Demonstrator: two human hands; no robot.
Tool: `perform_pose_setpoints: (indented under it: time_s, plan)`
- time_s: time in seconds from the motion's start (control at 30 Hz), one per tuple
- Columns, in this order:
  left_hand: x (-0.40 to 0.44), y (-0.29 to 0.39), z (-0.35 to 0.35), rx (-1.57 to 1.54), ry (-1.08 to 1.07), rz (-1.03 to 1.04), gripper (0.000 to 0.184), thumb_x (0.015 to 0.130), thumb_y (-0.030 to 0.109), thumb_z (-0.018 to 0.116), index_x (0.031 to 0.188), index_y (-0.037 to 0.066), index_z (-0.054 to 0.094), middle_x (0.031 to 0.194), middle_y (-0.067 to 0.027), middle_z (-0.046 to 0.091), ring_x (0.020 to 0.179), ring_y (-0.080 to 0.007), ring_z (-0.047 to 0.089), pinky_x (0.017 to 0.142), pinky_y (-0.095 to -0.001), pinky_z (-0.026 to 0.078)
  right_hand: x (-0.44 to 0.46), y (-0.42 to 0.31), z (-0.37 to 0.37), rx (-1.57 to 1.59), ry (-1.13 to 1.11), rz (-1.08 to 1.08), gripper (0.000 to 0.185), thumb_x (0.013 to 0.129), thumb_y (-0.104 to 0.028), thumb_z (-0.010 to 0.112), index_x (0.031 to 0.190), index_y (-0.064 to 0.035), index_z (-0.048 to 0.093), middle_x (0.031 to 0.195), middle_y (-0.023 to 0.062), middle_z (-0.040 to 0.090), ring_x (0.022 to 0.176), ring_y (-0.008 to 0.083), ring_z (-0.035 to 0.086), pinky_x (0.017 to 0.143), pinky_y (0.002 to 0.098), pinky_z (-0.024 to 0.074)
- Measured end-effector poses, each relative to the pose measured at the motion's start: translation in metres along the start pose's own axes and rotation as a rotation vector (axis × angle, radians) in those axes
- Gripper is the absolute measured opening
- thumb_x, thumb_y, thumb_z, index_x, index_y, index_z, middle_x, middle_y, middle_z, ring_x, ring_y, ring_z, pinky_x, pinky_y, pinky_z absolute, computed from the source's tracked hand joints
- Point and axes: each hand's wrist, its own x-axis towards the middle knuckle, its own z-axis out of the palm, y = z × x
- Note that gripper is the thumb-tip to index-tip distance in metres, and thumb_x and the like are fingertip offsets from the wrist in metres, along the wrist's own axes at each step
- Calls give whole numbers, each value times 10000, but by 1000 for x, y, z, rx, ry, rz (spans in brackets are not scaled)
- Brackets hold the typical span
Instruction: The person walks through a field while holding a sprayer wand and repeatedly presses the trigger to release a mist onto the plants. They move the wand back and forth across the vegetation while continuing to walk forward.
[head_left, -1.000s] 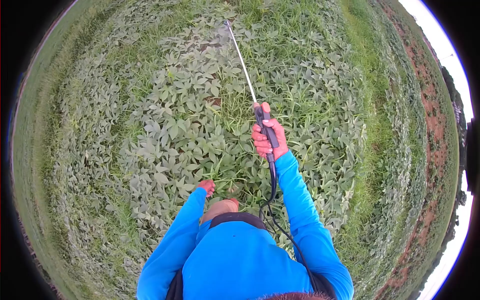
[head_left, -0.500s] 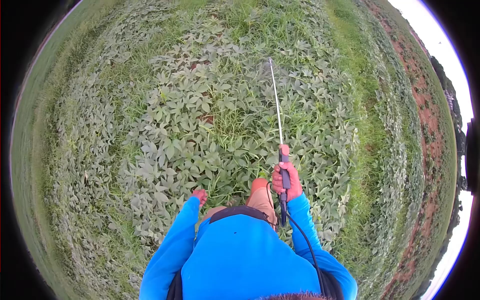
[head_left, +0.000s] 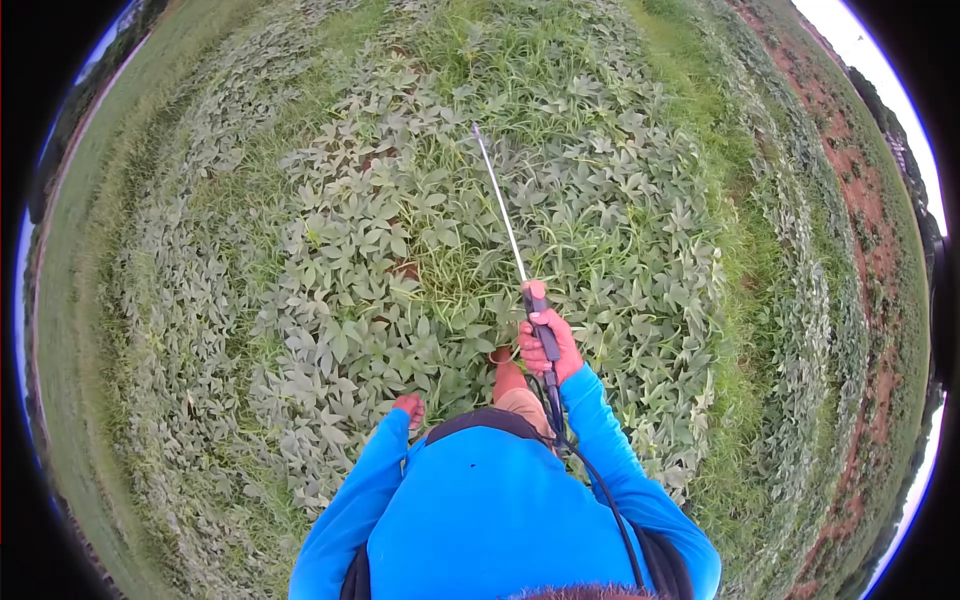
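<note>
Hose, head view: could snag on nearby leg while stepping, tugging wand off line.
Wand: ahead, over leaves; pointing forward, slightly left, along long axis.
Right hand: wrapped around wand's handle.
Left hand: seemingly curled near leaves; unclear how tightly, or whether holding anything.

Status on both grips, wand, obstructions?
Right grip closed around spray wand handle. Left grip low, no tool visible in it. Wand angled forward over leafy plants. Nothing visibly blocking its tip.
</note>
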Motion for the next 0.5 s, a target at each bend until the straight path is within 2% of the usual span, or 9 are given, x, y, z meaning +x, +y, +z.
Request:
perform_pose_setpoints:
  time_s: [0.1, 0.33, 0.4, 0.5]
  plan:
    - [16, 51, 5, 25, 15, -14, 368, 924, 389, 442, 910, 49, 579, 680, -58, 543, 491, -164, 464, 407, -325, 366, 36, -32, -1, 0, -153, 201, 261, 827, -334, 574, 798, -94, 474, 609, -1, 409, 387, 80, 312, 306, 224, 291]
    - [30, 161, 14, -20, -63, 93, 373, 922, 393, 451, 933, 40, 569, 691, -62, 545, 490, -145, 465, 376, -295, 335, 116, -127, 22, 16, -298, 316, 252, 824, -336, 570, 799, -112, 458, 604, -30, 386, 393, 61, 301, 308, 212, 273]
    - [38, 202, 23, 64, -50, 118, 363, 916, 387, 451, 925, 45, 572, 694, -55, 548, 487, -143, 462, 389, -298, 347, 126, -153, 28, -31, -274, 279, 250, 822, -341, 582, 799, -123, 461, 600, -33, 390, 400, 60, 315, 315, 212, 276]
    - [35, 274, 39, 155, 30, 101, 354, 901, 392, 448, 916, 63, 578, 703, -34, 556, 506, -137, 472, 433, -293, 384, 127, -181, 33, -131, -109, 155, 225, 833, -324, 579, 804, -135, 459, 600, -16, 408, 409, 67, 340, 319, 217, 296]
